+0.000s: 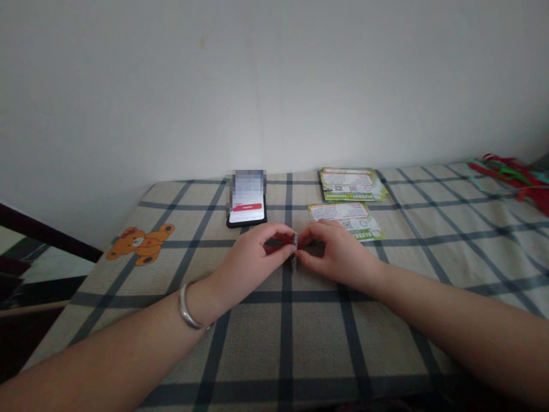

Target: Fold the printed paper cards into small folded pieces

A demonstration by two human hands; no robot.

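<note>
My left hand [258, 254], with a silver bangle [185, 306] at its wrist, pinches a thin flat piece [294, 264] between thumb and fingertips. The piece stands nearly edge-on to me, narrow and speckled grey, so its kind does not show. From the other side, my right hand [338, 250] closes its thumb and index finger on the same piece. The fingertips of both hands almost meet there, above the checked tablecloth [261, 343]. Just beyond my right hand lies a green and white printed card [364, 220], partly covered by the fingers.
A phone [247, 214] with its screen lit lies beyond my left hand. A stack of green printed cards [349, 182] sits near the wall [274, 86]. Red and green cords [514, 177] are heaped at the far right. An orange bear figure [141, 243] is at the left.
</note>
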